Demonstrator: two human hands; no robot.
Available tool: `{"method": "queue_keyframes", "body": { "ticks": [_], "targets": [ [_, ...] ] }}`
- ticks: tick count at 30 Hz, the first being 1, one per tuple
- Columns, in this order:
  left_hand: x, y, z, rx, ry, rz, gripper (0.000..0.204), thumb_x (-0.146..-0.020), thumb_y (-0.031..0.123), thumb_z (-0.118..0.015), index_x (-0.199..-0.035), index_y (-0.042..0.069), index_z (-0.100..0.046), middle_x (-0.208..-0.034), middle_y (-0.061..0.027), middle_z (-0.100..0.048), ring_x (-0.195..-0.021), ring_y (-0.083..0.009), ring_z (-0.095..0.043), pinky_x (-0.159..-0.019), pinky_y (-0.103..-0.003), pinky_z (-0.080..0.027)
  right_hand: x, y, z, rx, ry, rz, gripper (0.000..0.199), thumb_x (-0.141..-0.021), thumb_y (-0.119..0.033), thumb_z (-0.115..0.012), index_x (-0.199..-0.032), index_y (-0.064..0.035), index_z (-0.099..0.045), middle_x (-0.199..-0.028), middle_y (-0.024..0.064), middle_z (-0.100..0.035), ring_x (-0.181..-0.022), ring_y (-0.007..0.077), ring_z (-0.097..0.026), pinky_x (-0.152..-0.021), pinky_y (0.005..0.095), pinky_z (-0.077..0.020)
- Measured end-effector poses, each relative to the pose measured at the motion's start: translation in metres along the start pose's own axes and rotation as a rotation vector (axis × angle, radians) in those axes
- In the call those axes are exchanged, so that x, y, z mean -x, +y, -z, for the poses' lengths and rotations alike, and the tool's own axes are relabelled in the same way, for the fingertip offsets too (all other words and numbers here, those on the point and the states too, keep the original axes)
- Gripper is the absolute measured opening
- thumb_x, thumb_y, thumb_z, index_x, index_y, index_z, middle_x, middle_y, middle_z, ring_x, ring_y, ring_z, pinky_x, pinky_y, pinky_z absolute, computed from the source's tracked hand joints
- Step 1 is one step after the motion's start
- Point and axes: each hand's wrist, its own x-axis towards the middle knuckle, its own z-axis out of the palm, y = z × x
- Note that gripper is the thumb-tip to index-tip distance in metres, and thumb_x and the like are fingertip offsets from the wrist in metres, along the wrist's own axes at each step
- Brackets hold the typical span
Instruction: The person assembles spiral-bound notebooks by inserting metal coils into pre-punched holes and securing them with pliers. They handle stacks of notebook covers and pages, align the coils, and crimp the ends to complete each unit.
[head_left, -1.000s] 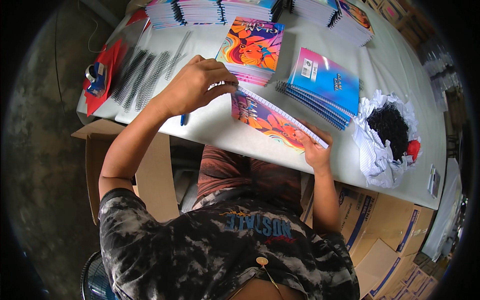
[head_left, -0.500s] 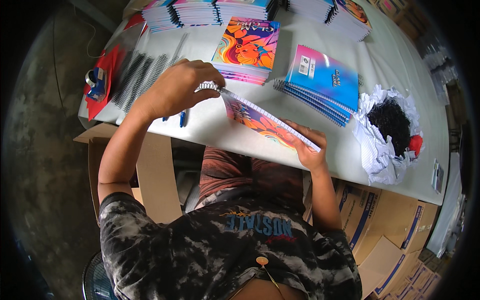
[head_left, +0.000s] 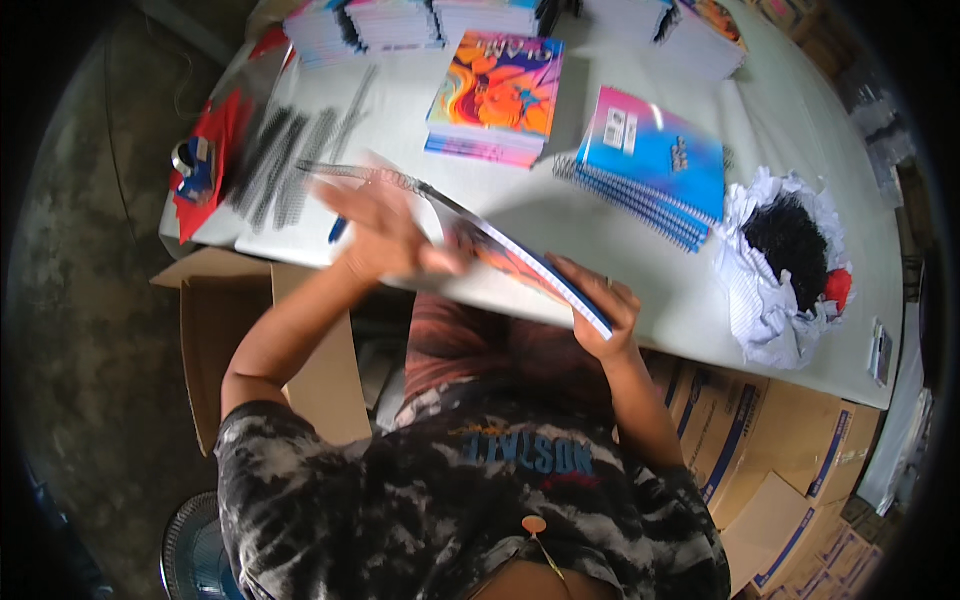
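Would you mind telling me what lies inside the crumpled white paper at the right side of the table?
A heap of black bits fills the hollow of the crumpled white paper, with something red at its right edge. Whatever lies under the heap is covered.

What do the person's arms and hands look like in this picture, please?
Both forearms are bare, with no gloves. The left hand is motion-blurred, so its fingers cannot be judged. The right hand seems to wear a thin ring on one finger. Short sleeves of a black, grey and white tie-dye T-shirt cover the upper arms. No watch or wristband shows.
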Motion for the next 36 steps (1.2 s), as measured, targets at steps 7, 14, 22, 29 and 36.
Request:
{"method": "queue_keyframes", "body": {
  "ticks": [7, 14, 22, 29, 36],
  "targets": [
    [0.042, 0.032, -0.009, 0.105, -0.023, -0.024, 0.095, -0.076, 0.074, -0.035, -0.124, -0.008, -0.038, -0.126, -0.0293, -0.043, -0.131, -0.0428, -0.021, -0.106, -0.057, -0.005, 0.0, -0.005, -0.01, -0.004, 0.03, 0.05, 0.029, -0.077, -0.006, -0.062, -0.104, 0.0043, -0.062, -0.094, 0.0194, -0.066, -0.086, 0.0292, -0.066, -0.077, 0.0342, -0.0519],
    [0.051, 0.043, -0.017, 0.308, -0.017, 0.322, 0.113, -0.069, 0.083, -0.029, -0.134, -0.009, -0.026, -0.137, -0.0295, -0.029, -0.128, -0.0515, -0.016, -0.102, -0.061, 0.004, -0.006, -0.011, -0.015, -0.063, 0.009, 0.116, 0.026, -0.076, -0.004, -0.063, -0.101, 0.0053, -0.063, -0.091, 0.0207, -0.066, -0.081, 0.0298, -0.067, -0.071, 0.0342, -0.054],
    [0.029, 0.032, -0.013, 0.361, -0.004, 0.255, 0.109, -0.07, 0.076, -0.047, -0.14, -0.002, -0.016, -0.141, -0.0299, -0.013, -0.126, -0.0539, -0.016, -0.1, -0.065, -0.005, -0.008, -0.016, -0.019, -0.064, -0.018, 0.107, 0.025, -0.079, -0.008, -0.062, -0.1, 0.0055, -0.062, -0.093, 0.0186, -0.066, -0.084, 0.0289, -0.067, -0.072, 0.0332, -0.054],
    [0.035, 0.018, -0.021, 0.194, -0.064, 0.268, 0.106, -0.076, 0.075, -0.036, -0.14, -0.005, -0.009, -0.144, -0.0244, -0.016, -0.13, -0.0453, -0.018, -0.105, -0.057, -0.009, -0.012, -0.02, -0.023, -0.117, -0.04, 0.145, 0.025, -0.08, -0.003, -0.05, -0.1, 0.0075, -0.062, -0.092, 0.0194, -0.066, -0.08, 0.0296, -0.067, -0.071, 0.0334, -0.0535],
    [0.006, 0.047, 0.014, 0.344, -0.11, 0.053, 0.11, -0.07, 0.076, -0.042, -0.131, -0.014, -0.022, -0.128, -0.0341, -0.03, -0.125, -0.0462, -0.024, -0.103, -0.057, -0.017, -0.011, -0.017, -0.02, -0.135, -0.067, 0.132, 0.031, -0.074, -0.004, -0.064, -0.104, 0.004, -0.062, -0.097, 0.0175, -0.066, -0.086, 0.0286, -0.066, -0.074, 0.0353, -0.0534]
  ]
}}
